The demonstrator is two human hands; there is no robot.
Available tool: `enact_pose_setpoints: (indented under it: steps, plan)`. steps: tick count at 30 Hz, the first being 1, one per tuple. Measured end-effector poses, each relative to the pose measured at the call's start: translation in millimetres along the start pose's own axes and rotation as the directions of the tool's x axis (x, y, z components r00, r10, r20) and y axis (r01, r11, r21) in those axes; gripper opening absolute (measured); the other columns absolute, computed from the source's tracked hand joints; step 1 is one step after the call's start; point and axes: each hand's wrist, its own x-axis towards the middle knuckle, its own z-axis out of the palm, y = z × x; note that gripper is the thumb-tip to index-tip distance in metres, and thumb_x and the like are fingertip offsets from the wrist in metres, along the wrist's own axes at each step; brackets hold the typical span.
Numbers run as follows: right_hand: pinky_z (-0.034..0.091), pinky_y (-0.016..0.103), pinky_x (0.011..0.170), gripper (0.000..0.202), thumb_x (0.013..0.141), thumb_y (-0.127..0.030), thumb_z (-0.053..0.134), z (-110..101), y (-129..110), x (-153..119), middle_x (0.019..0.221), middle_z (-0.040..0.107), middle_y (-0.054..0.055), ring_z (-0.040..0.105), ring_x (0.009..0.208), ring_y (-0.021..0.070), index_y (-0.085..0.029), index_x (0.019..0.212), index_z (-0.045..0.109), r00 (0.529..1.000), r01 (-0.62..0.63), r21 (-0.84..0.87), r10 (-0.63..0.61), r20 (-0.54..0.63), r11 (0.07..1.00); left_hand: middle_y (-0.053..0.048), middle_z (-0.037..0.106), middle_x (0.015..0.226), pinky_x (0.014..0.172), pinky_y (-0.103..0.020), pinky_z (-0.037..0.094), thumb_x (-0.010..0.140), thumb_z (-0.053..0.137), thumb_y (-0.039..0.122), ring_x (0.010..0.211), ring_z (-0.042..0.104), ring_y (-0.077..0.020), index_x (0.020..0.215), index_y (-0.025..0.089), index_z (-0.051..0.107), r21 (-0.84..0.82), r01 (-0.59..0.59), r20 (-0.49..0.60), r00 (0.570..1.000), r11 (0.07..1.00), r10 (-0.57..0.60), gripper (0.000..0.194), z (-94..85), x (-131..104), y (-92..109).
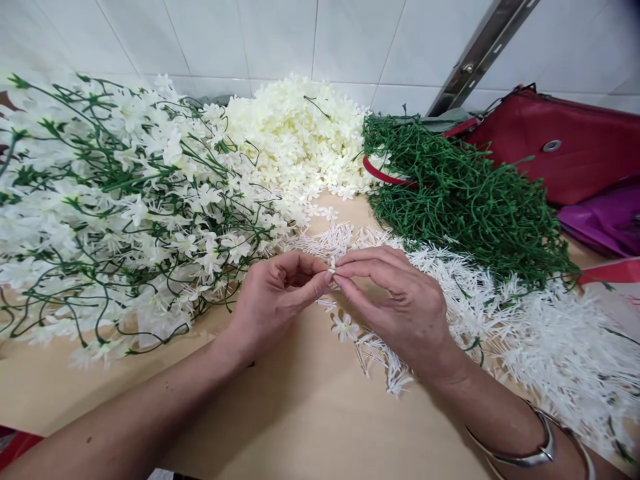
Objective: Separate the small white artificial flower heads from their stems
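Observation:
Fingertips of both hands meet over the middle of the table. My left hand [280,290] pinches a small white piece [332,269] between thumb and forefinger. My right hand [395,293] grips the same piece from the other side, its fingers closed. The piece is too small to make out fully. Just below the hands lies a single white flower [345,327], beside loose white stamens [380,357]. More white stamens [505,320] spread to the right, behind and past my right hand.
Assembled white flowers on green stems [150,213] fill the left. Cream petals [295,133] are heaped at the back. Green stems [465,193] pile at the right, near a red bag [565,147] and a purple bag [605,217]. A tiled wall [280,40] stands behind.

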Motion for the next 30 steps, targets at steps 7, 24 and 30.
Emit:
enact_pose_setpoints:
  steps: [7,24,30]
  plan:
    - [0.056,0.038,0.083,0.013,0.089,-0.011,0.068,1.8,-2.5,-1.7,0.094,0.078,0.002,0.072,0.089,0.0184,-0.024,0.090,0.069,0.998,-0.067,0.047,0.067,0.009,0.997,-0.004,0.076,0.076,0.066,-0.022,0.053,0.080,0.080,0.037,0.070,0.068,-0.0132,0.081,0.014,0.074,-0.020,0.001,0.017,1.000,1.000,0.000,0.024,-1.1,1.0,-0.1]
    - [0.055,0.035,0.083,0.010,0.087,-0.010,0.070,1.5,-2.7,-0.3,0.091,0.078,0.004,0.073,0.088,0.0173,-0.019,0.087,0.071,0.994,-0.105,0.072,0.104,0.018,0.992,-0.002,0.078,0.075,0.072,-0.018,0.057,0.082,0.080,0.031,0.071,0.070,-0.0105,0.082,0.016,0.080,-0.146,0.093,0.089,0.993,0.985,-0.080,0.015,-7.3,6.4,-2.1]
    - [0.055,0.036,0.082,0.009,0.086,-0.011,0.071,1.0,-5.9,0.8,0.090,0.078,0.003,0.073,0.088,0.0184,-0.020,0.085,0.071,0.992,-0.128,0.084,0.126,0.028,0.988,-0.001,0.077,0.073,0.071,-0.017,0.057,0.081,0.081,0.031,0.070,0.070,-0.0098,0.080,0.016,0.080,-0.193,0.098,0.093,0.992,0.976,-0.081,0.015,-5.7,7.6,-4.0]
